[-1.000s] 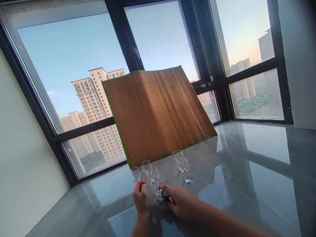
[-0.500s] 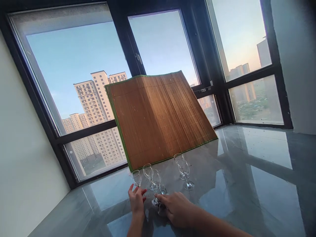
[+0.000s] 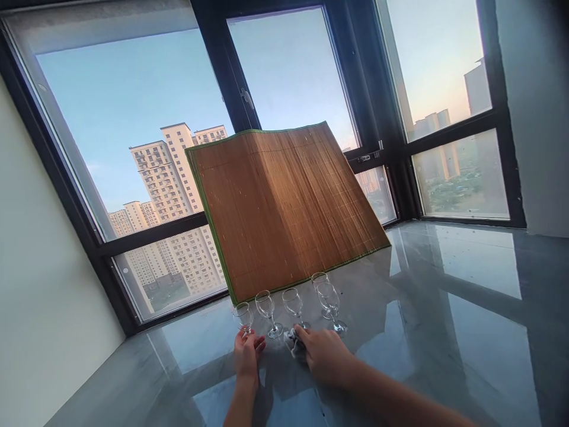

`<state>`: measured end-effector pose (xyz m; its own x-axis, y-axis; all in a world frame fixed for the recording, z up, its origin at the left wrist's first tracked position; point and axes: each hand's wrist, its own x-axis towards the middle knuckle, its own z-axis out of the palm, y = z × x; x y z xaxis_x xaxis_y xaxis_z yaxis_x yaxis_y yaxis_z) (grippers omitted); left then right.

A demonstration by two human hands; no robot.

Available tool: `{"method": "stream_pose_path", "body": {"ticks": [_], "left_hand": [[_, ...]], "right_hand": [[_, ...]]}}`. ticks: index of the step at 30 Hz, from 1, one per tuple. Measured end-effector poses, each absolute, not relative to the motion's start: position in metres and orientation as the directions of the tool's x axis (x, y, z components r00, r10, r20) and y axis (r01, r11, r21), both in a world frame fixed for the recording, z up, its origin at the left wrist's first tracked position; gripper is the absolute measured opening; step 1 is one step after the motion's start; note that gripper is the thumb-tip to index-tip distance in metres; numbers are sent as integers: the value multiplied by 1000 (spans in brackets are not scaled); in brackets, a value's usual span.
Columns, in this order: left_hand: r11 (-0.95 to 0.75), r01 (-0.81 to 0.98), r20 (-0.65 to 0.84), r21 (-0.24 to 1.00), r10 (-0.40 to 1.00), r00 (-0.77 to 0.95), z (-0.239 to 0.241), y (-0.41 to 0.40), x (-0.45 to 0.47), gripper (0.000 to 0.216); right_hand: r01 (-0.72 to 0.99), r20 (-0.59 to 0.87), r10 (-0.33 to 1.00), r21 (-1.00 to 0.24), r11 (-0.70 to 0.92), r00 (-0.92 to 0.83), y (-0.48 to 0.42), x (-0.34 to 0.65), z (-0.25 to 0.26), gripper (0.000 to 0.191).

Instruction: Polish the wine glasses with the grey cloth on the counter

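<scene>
Several clear stemmed wine glasses stand on the glossy grey surface in front of me. My left hand (image 3: 249,354) is at the leftmost wine glass (image 3: 242,314), its fingers closed around the stem just below the bowl. My right hand (image 3: 328,354) holds a crumpled greyish-white cloth (image 3: 295,344) between thumb and fingers. Just beyond that cloth is the middle wine glass (image 3: 292,302), its foot partly hidden by my right fingers. Between my hands, farther back, another wine glass (image 3: 265,305) stands upright and untouched. Two more glasses overlap at the right, including the nearer wine glass (image 3: 328,298).
A brown bamboo mat (image 3: 288,207) with green edging leans upright behind the glasses against the dark window frame (image 3: 217,65). The shiny grey surface (image 3: 427,356) stretches to the right, reflecting the windows. A white wall (image 3: 35,284) borders the left.
The middle glass has shifted right and back, apart from its left neighbour. My right hand with the cloth has moved forward. My left fingers have closed in on the leftmost glass's stem.
</scene>
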<state>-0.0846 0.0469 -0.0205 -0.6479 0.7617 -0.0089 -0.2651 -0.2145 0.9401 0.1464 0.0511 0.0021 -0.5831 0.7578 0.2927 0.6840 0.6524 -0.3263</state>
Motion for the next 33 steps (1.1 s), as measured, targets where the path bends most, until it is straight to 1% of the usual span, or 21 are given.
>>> {"method": "stream_pose_path", "body": {"ticks": [4, 9, 11, 14, 17, 19, 22, 27, 30, 33], "left_hand": [[-201, -197, 16, 960, 738, -675, -23, 49, -84, 40], [-185, -140, 40, 973, 726, -687, -24, 50, -84, 39], [-173, -126, 40, 977, 725, -688, -23, 49, -83, 38], [-153, -93, 46, 984, 716, -697, -22, 48, -80, 35], [-148, -34, 81, 988, 704, -706, -22, 48, -77, 33], [-147, -10, 95, 989, 693, -714, -22, 48, -75, 33], [-143, 1, 100, 990, 685, -722, -22, 48, -74, 32], [-145, 46, 133, 988, 685, -716, -23, 44, -73, 27], [-151, 102, 178, 983, 675, -715, -22, 42, -71, 26], [-176, 180, 252, 968, 651, -716, -20, 42, -68, 26]], "right_hand": [[739, 257, 815, -343, 580, -520, 61, 149, 0, 64], [759, 266, 846, -373, 533, -463, 64, 148, -5, 63], [747, 270, 839, -383, 543, -472, 64, 149, -5, 63], [696, 274, 797, -389, 604, -538, 65, 153, -5, 66], [658, 268, 754, -372, 655, -599, 68, 158, -4, 69], [654, 261, 745, -361, 665, -614, 69, 159, -3, 67], [683, 254, 768, -353, 639, -588, 70, 156, -1, 63], [756, 244, 833, -349, 553, -497, 67, 147, -1, 59], [778, 247, 848, -339, 529, -469, 63, 146, 0, 58], [758, 262, 833, -347, 553, -488, 56, 142, 5, 55]]}}
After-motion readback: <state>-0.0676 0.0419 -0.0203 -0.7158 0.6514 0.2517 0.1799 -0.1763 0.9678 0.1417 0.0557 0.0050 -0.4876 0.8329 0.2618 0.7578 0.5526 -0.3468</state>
